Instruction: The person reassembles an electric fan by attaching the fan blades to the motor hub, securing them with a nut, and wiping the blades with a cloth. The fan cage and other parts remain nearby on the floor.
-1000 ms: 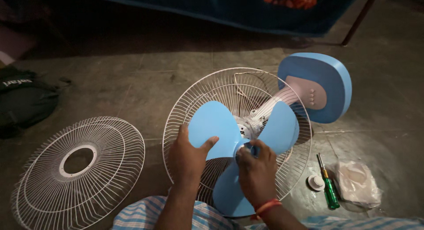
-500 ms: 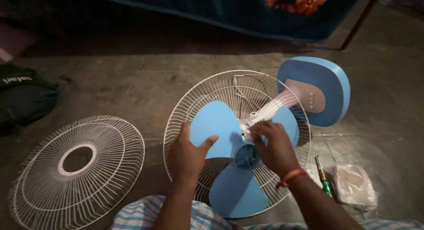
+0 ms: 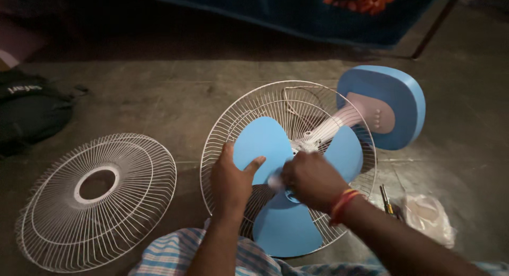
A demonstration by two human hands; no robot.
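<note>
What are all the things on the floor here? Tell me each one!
fan blade: one, three light blue lobes, over the rear grille at centre
rear grille: one, white wire, under the blade
front grille: one, white wire, flat on the floor at left
fan base: one, blue and grey, upper right
screwdriver: one, green and yellow, right of the grille
plastic bag: one, clear, far right
black bag: one, far left
left hand: grips a blade lobe
right hand: closed over the blade hub, blurred
</note>
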